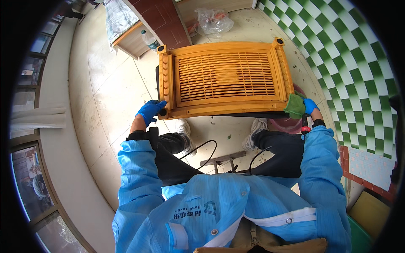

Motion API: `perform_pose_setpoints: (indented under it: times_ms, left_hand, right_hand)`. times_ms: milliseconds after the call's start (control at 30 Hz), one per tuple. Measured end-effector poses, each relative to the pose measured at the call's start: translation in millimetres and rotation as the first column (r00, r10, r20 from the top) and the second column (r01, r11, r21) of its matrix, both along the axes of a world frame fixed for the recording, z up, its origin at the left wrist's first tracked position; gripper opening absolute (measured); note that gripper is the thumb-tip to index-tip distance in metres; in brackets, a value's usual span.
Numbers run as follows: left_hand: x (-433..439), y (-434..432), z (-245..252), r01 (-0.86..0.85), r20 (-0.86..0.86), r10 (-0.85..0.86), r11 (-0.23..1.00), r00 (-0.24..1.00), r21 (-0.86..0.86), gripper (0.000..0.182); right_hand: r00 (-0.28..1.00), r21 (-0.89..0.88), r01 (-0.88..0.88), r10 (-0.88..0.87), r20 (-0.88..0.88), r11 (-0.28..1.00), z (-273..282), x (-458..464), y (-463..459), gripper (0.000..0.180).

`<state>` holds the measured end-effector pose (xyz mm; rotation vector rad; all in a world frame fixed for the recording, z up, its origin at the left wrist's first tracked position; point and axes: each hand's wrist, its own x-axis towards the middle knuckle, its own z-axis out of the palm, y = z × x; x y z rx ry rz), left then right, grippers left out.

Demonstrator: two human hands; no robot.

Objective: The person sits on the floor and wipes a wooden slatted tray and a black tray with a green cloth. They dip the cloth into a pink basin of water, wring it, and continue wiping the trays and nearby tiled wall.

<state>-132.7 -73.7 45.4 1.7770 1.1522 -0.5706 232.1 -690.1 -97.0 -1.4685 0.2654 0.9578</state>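
In front of me a yellow-brown slatted piece of wooden or bamboo furniture is tilted, with round black pads showing at its corners. My left hand, in a blue glove, grips its near left corner beside one of the pads. At the near right corner my right hand, also blue-gloved, holds a green cloth against the frame. Part of the right palm is hidden by the cloth. Something black shows under the furniture's near and left edges, too covered to name.
A reddish-pink basin stands on the tiled floor by my right hand. Between my legs are a low stool and a black cable. Farther off are a plastic bottle and a clear plastic bag. A green-and-white tiled wall rises right.
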Motion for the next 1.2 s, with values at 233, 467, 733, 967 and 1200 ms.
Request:
perform_pose_setpoints:
  times_ms: [233, 467, 733, 967, 1200]
  left_hand:
    - [14.4, 14.9, -42.5, 0.113, -0.076, -0.099, 0.974, 0.992, 0.197, 0.046]
    - [20.5, 13.0, -67.9, 0.074, -0.057, -0.060, 0.958, 0.997, 0.276, 0.046]
    - [21.4, 26.1, -89.9, 0.056, -0.087, -0.039, 0.978, 0.995, 0.203, 0.036]
    - [24.3, 21.5, -82.6, 0.119, -0.140, -0.085, 0.960, 0.987, 0.255, 0.036]
    - [24.0, 17.3, -79.4, 0.135, -0.137, -0.095, 0.936, 0.986, 0.326, 0.030]
  right_hand:
    - [0.990, -0.005, -0.119, 0.119, 0.071, 0.993, 26.8, -18.2, 28.9, 0.036]
    - [0.991, -0.045, -0.118, 0.120, 0.051, 0.992, 39.2, -16.2, 47.3, 0.042]
    - [0.869, -0.597, 0.073, 0.244, 0.431, 0.799, 62.6, -4.5, 39.4, 0.043]
    - [0.760, -0.177, 0.142, 0.007, 0.649, 0.974, 89.4, -1.1, 87.4, 0.052]
    - [0.717, -0.062, 0.209, -0.111, 0.688, 0.976, 86.0, 36.7, 116.5, 0.045]
